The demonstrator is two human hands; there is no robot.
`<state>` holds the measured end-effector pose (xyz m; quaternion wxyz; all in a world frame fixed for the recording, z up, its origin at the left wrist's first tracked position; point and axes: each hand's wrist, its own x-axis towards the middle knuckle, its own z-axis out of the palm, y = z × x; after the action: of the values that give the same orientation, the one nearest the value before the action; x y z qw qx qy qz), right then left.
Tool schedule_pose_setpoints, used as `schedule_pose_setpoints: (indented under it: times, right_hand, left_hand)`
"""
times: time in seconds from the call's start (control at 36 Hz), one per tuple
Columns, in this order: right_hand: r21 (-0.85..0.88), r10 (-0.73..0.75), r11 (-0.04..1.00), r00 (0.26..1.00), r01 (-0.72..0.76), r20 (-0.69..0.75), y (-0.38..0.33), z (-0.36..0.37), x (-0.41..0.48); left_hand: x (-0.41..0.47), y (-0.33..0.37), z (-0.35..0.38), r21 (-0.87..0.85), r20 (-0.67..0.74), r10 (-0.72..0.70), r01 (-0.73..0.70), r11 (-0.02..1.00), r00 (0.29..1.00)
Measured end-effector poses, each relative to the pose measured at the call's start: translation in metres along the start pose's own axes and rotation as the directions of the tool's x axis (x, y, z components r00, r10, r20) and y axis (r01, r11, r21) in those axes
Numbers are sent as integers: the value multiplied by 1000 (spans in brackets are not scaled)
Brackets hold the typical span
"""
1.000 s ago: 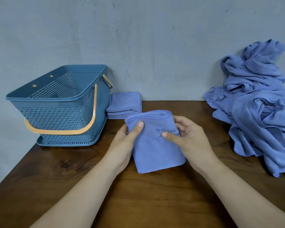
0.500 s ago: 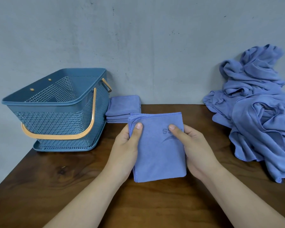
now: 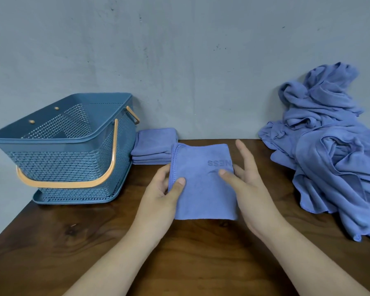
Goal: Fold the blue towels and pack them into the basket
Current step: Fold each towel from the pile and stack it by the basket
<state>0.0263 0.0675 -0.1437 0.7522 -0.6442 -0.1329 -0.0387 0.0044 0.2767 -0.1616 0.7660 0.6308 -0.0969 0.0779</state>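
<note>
Pinching its left edge, the left hand (image 3: pixel 160 195) grips the folded towel (image 3: pixel 201 189) at mid-table (image 3: pixel 73 242): a neat blue rectangle with a stitched hem and upside-down lettering. The right hand (image 3: pixel 250 189) is released, fingers straight, thumb resting on the towel. A folded stack (image 3: pixel 154 146) and the basket (image 3: pixel 62 161) sit left, a crumpled pile (image 3: pixel 333 157) right.

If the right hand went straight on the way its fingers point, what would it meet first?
Probably the grey wall behind the table's far edge; nothing else shows ahead of the right hand, though depth is unclear.
</note>
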Motion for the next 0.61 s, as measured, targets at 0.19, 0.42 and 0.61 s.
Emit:
schedule_pose_setpoints:
  times: [0.19,0.42,0.61]
  right_hand:
    - [-134,-103,985,993,110,62,-5,2,-4]
    - [-235,-189,949,976,210,110,-6,6,3]
    - [-327,-262,895,951,303,162,-25,35,34]
  left_hand:
    - [2,2,-4,-39,11,9,-9,999,1000]
    - [4,7,-8,-45,-68,48,-51,998,997]
    - [9,20,-17,-38,-203,192,-204,978,960]
